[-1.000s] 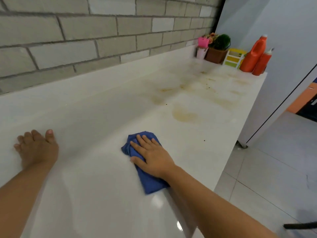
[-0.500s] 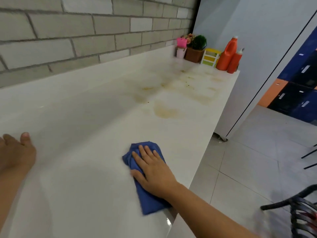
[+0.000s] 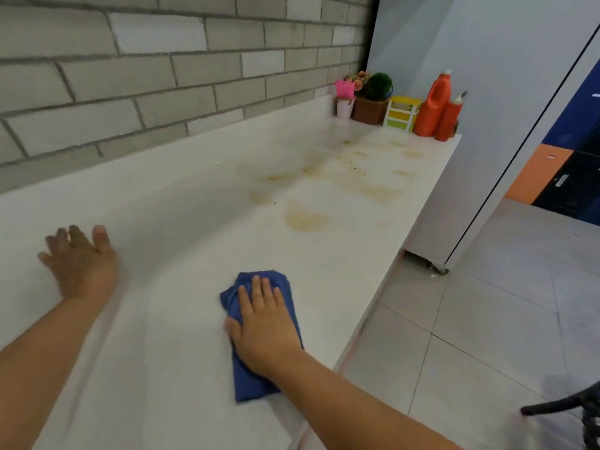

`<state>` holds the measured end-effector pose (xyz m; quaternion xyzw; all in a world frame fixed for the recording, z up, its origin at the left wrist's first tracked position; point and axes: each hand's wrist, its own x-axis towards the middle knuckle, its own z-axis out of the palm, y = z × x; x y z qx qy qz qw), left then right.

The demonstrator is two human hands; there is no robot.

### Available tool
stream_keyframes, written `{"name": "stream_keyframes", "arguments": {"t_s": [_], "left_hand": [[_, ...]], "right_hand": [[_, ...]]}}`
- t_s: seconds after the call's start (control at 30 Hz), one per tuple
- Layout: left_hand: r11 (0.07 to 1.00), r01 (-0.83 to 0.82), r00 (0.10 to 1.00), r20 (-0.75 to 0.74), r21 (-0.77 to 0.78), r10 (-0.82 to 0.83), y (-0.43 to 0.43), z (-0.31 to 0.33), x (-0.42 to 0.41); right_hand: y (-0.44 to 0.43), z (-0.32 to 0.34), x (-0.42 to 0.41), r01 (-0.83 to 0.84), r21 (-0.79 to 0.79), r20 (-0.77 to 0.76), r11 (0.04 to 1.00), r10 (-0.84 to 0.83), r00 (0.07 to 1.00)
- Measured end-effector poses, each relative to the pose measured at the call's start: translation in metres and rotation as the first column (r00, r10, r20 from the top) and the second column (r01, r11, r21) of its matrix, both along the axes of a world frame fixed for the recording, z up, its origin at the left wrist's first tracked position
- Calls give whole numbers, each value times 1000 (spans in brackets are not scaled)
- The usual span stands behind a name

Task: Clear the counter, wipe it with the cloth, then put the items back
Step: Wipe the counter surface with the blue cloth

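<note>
A folded blue cloth [image 3: 255, 378] lies on the white counter [image 3: 181, 254] near its front edge. My right hand [image 3: 264, 323] presses flat on the cloth with straight fingers. My left hand [image 3: 81, 261] rests flat on the counter to the left, fingers spread, slightly blurred. Yellow-brown stains [image 3: 305, 220] mark the counter beyond the cloth, reaching toward the far end. At the far end stand a pink pot [image 3: 344, 99], a potted plant [image 3: 373, 99], a small yellow and green drawer box [image 3: 401, 113] and two orange bottles [image 3: 436, 105].
A grey brick wall [image 3: 162, 76] runs along the back of the counter. A white panel [image 3: 454, 196] closes the counter's far right end. Grey tiled floor [image 3: 470, 319] lies to the right, with a dark chair part [image 3: 565, 407] at the lower right.
The view has swung back left, so my left hand shows fully again. My right hand and the cloth have slid slightly along the counter toward the stains.
</note>
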<state>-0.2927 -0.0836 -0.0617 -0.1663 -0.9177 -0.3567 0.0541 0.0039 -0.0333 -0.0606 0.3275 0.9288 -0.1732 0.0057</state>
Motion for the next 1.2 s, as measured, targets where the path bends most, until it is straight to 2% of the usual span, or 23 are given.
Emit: {"name": "stream_keyframes", "arguments": {"t_s": [0.07, 0.13, 0.17, 0.23, 0.3, 0.33, 0.47, 0.53, 0.63, 0.73, 0.83, 0.93, 1.0, 1.1, 1.17, 1.2], "left_hand": [[988, 136, 990, -41, 77, -133, 19, 43, 82], [954, 286, 958, -34, 93, -285, 33, 58, 149], [937, 350, 937, -10, 25, -349, 35, 51, 178], [867, 467, 884, 63, -172, -463, 35, 21, 230], [819, 450, 887, 71, -357, -457, 29, 0, 275], [805, 452, 884, 68, -384, -463, 22, -7, 290], [707, 539, 821, 98, -457, -562, -29, -10, 307], [735, 456, 867, 63, -502, -494, -53, -8, 284], [794, 217, 974, 68, -568, -218, -63, -5, 220], [823, 104, 992, 119, -558, -44, -41, 2, 201], [858, 202, 979, 123, -472, -163, -20, -2, 257], [834, 314, 944, 54, -454, -326, -44, -3, 321], [840, 272, 955, 25, -469, -295, -72, -6, 317], [855, 21, 1000, 22, -518, -11, -99, -7, 257], [836, -129, 983, 43, -534, 180, -95, -3, 219], [829, -152, 977, 48, -538, 210, -81, -1, 211]], "right_hand": [[1, 7, 3, -116, -160, -104, 980, 100, 990], [25, 20, 20, -98, -379, -292, 920, -18, 956], [43, 24, 30, -61, -410, -350, 910, -95, 932], [83, 29, 51, 80, -316, -306, 945, -181, 935], [114, 32, 66, 142, -249, -180, 958, -190, 965], [122, 33, 70, 145, -247, -137, 958, -183, 973], [124, 28, 70, 45, -223, -139, 974, -78, 987], [115, 22, 69, -39, -185, -144, 982, 12, 990], [106, 17, 69, -129, -138, -155, 982, 107, 982], [99, 15, 73, -196, -112, -150, 974, 178, 973], [97, 12, 78, -220, -123, -157, 968, 200, 967], [104, 11, 80, -237, -126, -149, 963, 217, 965], [113, 12, 82, -225, -133, -156, 965, 204, 966], [130, 16, 92, -184, -128, -179, 975, 160, 971], [141, 17, 101, -164, -116, -194, 980, 139, 971], [146, 17, 105, -150, -114, -205, 982, 125, 971]]}}
